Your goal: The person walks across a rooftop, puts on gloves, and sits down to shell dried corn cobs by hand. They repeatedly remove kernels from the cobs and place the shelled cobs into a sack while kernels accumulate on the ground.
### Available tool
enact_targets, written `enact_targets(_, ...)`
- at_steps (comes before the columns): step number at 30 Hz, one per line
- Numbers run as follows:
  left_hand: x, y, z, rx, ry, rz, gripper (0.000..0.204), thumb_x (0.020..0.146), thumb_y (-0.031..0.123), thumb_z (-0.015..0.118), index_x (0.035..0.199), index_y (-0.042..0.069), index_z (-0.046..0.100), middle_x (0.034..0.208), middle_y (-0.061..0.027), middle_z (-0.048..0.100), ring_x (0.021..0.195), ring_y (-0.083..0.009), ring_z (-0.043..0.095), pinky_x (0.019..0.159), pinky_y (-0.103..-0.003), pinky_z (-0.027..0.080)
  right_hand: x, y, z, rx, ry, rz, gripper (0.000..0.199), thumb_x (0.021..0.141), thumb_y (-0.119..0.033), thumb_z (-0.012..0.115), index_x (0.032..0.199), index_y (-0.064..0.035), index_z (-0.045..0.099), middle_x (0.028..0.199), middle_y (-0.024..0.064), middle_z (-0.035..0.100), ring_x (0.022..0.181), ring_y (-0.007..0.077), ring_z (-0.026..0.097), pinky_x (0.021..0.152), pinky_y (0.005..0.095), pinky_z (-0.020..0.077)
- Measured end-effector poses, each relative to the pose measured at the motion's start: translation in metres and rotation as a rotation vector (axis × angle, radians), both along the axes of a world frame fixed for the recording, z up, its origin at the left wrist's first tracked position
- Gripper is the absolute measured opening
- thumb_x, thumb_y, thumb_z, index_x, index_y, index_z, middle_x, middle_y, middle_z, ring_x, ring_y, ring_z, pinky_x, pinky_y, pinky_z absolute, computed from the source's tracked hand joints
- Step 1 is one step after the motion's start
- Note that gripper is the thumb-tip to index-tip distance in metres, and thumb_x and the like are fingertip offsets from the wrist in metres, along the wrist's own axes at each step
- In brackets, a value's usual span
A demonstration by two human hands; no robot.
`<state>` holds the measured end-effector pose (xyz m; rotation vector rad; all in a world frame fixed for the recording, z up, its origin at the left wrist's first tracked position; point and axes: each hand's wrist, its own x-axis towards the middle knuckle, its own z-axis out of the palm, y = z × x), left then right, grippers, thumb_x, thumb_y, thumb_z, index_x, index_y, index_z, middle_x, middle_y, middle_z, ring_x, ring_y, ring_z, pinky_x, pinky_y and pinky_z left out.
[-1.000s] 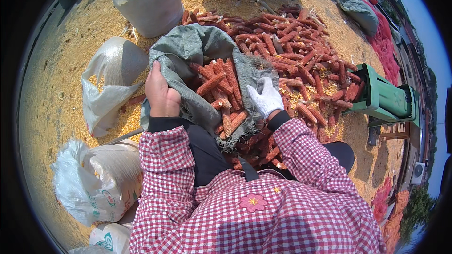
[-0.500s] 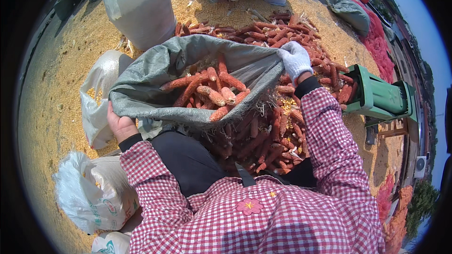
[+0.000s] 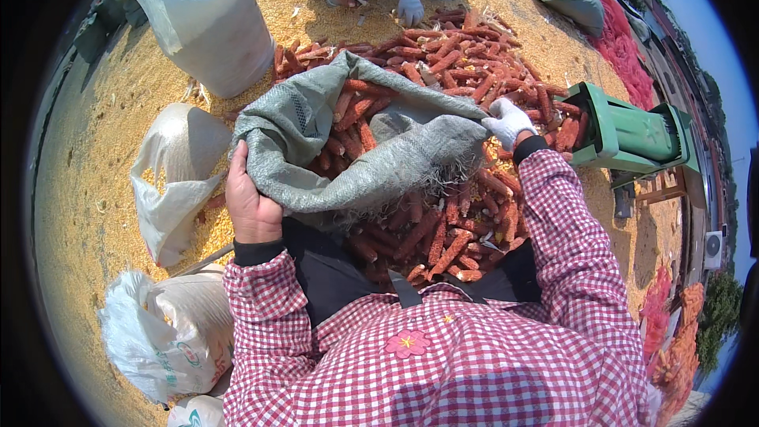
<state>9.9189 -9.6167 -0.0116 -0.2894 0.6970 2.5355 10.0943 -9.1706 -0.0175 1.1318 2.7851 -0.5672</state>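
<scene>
A grey-green woven sack (image 3: 395, 162) hangs between my hands with its mouth open toward me. Reddish corn cobs (image 3: 357, 122), mostly stripped, lie inside it. My bare left hand (image 3: 253, 204) is closed on the left side of the rim; some of its fingers are hidden by the cloth. At the right corner, my right hand (image 3: 510, 122), in a white glove, grips the bunched edge. Below and behind the sack spreads a heap of bare cobs (image 3: 466, 71), with some loose yellow kernels among them.
White sacks (image 3: 207, 35) stand along the left, one holding kernels. At right is a green machine (image 3: 640, 138) with cobs at its opening. Across the heap crouches another person, one gloved hand (image 3: 410, 9) by the cobs. Kernels (image 3: 103, 158) cover the ground; red netting (image 3: 613, 32) lies far right.
The sack's near rim has risen and folded inward, covering part of the cobs. My left hand has turned upright and shifted right; the other person's gloved hand has moved down to the heap.
</scene>
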Motion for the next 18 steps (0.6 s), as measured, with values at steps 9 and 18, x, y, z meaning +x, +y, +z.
enact_targets(9,-0.034,-0.041,-0.046,-0.689,0.148,0.383,0.041,0.092,0.009,0.065,0.13,-0.003,0.052,0.123,-0.0126,0.061,0.106,-0.0229,0.062,0.095,-0.035,0.049,0.122,0.098,-0.008,0.115,0.126,-0.31,0.053,0.082,-0.038,0.071,0.122,-0.004,0.063,0.12,0.0195,0.067,0.113,0.0334,0.064,0.099,0.0401,0.0487)
enact_targets(18,0.083,0.161,0.082,-1.555,1.889,-0.056,0.042,0.085,0.01,0.069,0.125,0.004,0.059,0.127,-0.0158,0.057,0.121,-0.0361,0.053,0.104,-0.045,0.039,0.106,0.13,-0.03,0.475,0.148,-0.23,0.059,0.08,-0.034,0.073,0.131,-0.0125,0.054,0.134,0.0154,0.054,0.13,0.0355,0.046,0.112,0.0442,0.0343)
